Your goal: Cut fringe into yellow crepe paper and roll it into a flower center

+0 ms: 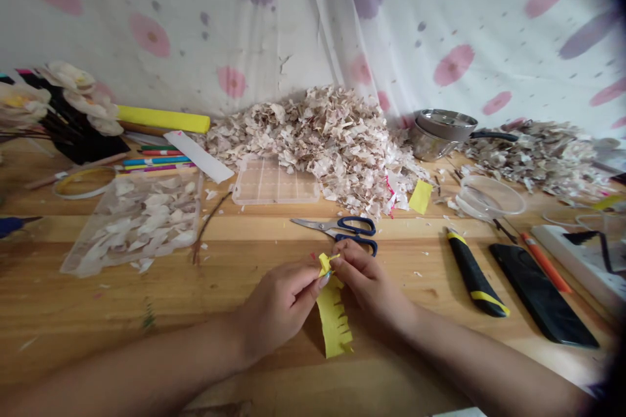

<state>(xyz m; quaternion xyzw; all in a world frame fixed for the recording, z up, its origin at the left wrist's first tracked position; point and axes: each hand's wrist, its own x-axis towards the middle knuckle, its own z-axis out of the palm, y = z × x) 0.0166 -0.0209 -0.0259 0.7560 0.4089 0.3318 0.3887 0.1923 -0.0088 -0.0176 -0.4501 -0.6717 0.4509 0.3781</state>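
Note:
Between both hands is a strip of yellow crepe paper (335,329), cut into a fringe along its right edge and hanging down toward me. My left hand (281,303) pinches the gathered upper end of the strip. With thumb and fingertips, my right hand (366,277) grips a thin bit of the same yellow paper at its top right. Just beyond my fingers lie scissors (337,228) with dark blue handles, their blades pointing left. The fingertips partly cover the bunched part of the paper.
Behind the scissors rises a big heap of pale dried flakes (337,143). At left sits a clear tray of petals (151,221). A utility knife (476,273), a black phone (542,293) and a power strip (581,267) lie at right. A metal pot (435,140) stands behind.

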